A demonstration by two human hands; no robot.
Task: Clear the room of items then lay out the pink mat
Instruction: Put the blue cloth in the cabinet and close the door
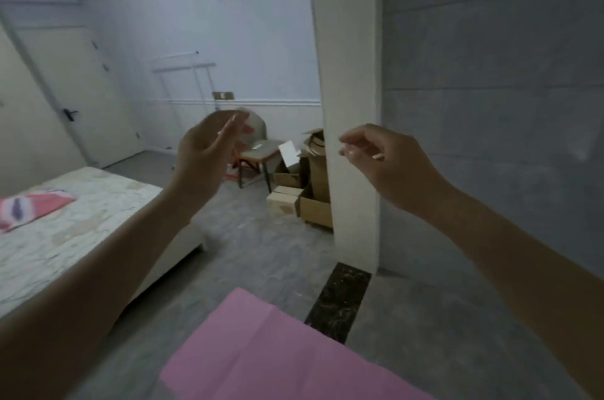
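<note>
The pink mat [281, 354] lies flat on the grey floor at the bottom centre, with fold creases showing. Both my arms are raised in front of me, well above it. My left hand [209, 151] is up at centre left, fingers loosely bent and holding nothing. My right hand [382, 161] is level with it beside the white door frame, fingers loosely curled and empty. Neither hand touches the mat.
A bed [81, 223] with a patterned mattress and a red-and-white cloth [29, 207] fills the left. A chair [258, 154] and several cardboard boxes [310, 190] stand in the far corner. The white door frame [353, 105] and a grey tiled wall are on the right; a dark threshold strip [340, 298] crosses the floor.
</note>
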